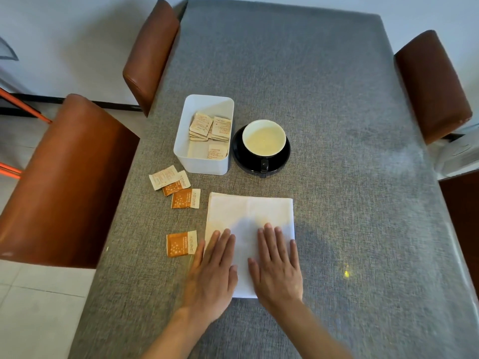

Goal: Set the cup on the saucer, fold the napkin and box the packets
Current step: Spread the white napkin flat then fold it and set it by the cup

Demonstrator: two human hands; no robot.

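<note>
- I see my left hand (213,273) and my right hand (277,268) lying flat on the white square paper napkin (248,216), fingers straight and a little apart, holding nothing.
- The napkin lies on the grey cloth table (350,177), near me.
- The black cup with a pale inside (263,138) sits on the round black saucer (239,159).
- The white plastic box (204,134) touches the saucer's left side (some packets lie inside).
- Four orange and white paper packets (185,198) lie loose on the table, left of the napkin.
- Brown leather chairs (64,182) stand around.
</note>
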